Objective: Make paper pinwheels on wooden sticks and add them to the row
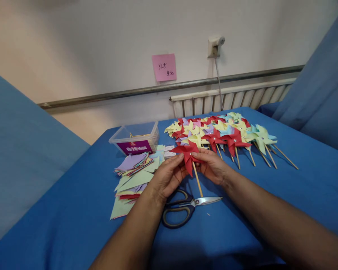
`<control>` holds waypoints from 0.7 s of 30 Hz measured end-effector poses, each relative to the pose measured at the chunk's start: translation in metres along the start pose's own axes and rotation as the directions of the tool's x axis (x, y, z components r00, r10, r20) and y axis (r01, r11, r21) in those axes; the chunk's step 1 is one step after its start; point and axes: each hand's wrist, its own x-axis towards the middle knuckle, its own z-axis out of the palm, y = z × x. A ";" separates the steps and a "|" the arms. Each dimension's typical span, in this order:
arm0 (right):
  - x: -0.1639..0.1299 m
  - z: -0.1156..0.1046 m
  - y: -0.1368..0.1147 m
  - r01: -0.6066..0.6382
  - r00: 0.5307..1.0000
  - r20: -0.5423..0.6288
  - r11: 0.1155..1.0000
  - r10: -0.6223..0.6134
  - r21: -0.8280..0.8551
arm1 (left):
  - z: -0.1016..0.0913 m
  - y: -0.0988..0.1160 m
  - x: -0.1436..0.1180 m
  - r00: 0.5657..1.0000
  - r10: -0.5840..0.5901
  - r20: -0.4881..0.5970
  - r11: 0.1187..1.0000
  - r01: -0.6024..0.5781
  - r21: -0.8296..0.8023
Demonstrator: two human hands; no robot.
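Note:
A red paper pinwheel (188, 154) on a thin wooden stick is held up between my two hands over the table. My left hand (169, 174) is closed on its left side, the thumb pressed near the lower left blade. My right hand (211, 165) pinches it from the right, thumb close to the centre pin; some of its fingers are hidden behind the paper. Below the pinwheel, dark-handled scissors (196, 202) lie on the blue cloth, blades pointing right. The stick's lower end reaches down to about the blades in the view.
Behind my hands lie several finished pinwheels (234, 139) in red, yellow, purple and green, sticks toward me. On the left are stacks of coloured paper (138, 178) and a clear plastic box (133, 135) with sticks inside. A radiator (231, 100) and wall border the table's far side.

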 end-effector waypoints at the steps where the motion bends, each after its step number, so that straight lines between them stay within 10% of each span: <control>1: 0.000 0.000 0.000 -0.001 1.000 0.003 1.000 0.001 0.014 | -0.001 -0.001 0.000 1.000 0.002 0.010 1.000 -0.002 0.013; 21: 0.003 0.000 0.007 0.078 0.996 -0.046 0.997 -0.079 -0.028 | 0.000 -0.004 0.003 0.997 0.021 -0.076 0.999 -0.018 0.037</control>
